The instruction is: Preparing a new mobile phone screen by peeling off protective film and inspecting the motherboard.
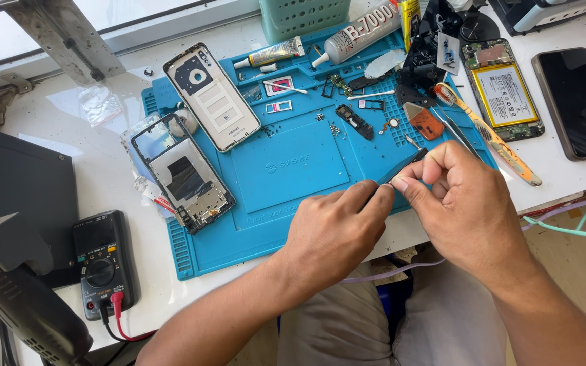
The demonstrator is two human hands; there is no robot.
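— White desk [564, 177] by a window, with a blue work mat [286, 169] spread on it. What sits nearest?

— Both hands, at the mat's near edge. The left hand [334, 234] and right hand [466, 203] meet fingertip to fingertip over a small dark part [405, 166], thin and strip-like, pinched between thumbs and forefingers. Each grip is narrow, closed on that piece.

— How would it handle?

— Light and probably delicate, I'd judge; likely to bend or slip. Best held by its edges or ends, as it seems to be now.

— And the hands' pose?

— Forearms come in from the near side, wrists slightly raised, the other fingers curled in. The right hand stands a little higher than the left.

— Farther off?

— At near left, a black multimeter [102, 261]. Beyond it an opened phone frame [184, 177] and a pale back cover [211, 96]. Loose small parts lie mid-mat; an orange-handled brush [493, 139] to the right, then a phone with its battery exposed [504, 91]. Glue tubes [361, 34] lie farthest.
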